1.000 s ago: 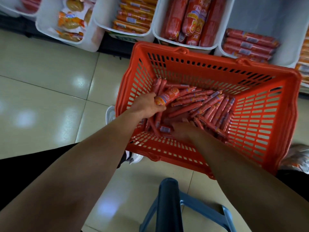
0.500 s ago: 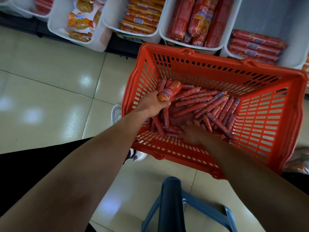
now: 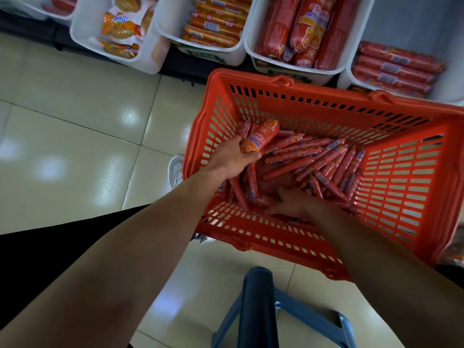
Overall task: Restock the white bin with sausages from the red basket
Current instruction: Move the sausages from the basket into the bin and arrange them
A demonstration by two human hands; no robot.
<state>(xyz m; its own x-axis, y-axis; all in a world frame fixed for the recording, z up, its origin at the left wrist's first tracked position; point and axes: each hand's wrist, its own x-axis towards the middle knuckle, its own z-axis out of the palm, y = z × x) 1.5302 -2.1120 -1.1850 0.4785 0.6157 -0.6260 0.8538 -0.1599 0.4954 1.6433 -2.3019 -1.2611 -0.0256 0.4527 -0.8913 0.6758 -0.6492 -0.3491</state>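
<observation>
The red basket (image 3: pixel 406 187) stands on the floor with several thin red sausages (image 3: pixel 319 159) piled inside. My left hand (image 3: pixel 232 159) grips a thick orange-red sausage (image 3: pixel 261 136) at the basket's left wall, lifted above the pile. Low at the basket's near side, my right hand (image 3: pixel 288 204) reaches among the thin sausages with fingers spread; what it holds is hidden. Behind the basket, a white bin (image 3: pixel 296 69) holds thick red sausages, and another white bin (image 3: pixel 449 81) to its right holds thinner ones.
More white bins (image 3: pixel 153 54) with orange packets line the shelf base at the back left. A blue stool (image 3: pixel 261 310) stands at the near edge. A white shoe (image 3: pixel 175 169) shows left of the basket. Glossy tiled floor (image 3: pixel 75 121) spreads to the left.
My left hand has lifted the thick sausage up and away from the pile. My right hand has stayed low in the basket, shifting slightly among the thin sausages.
</observation>
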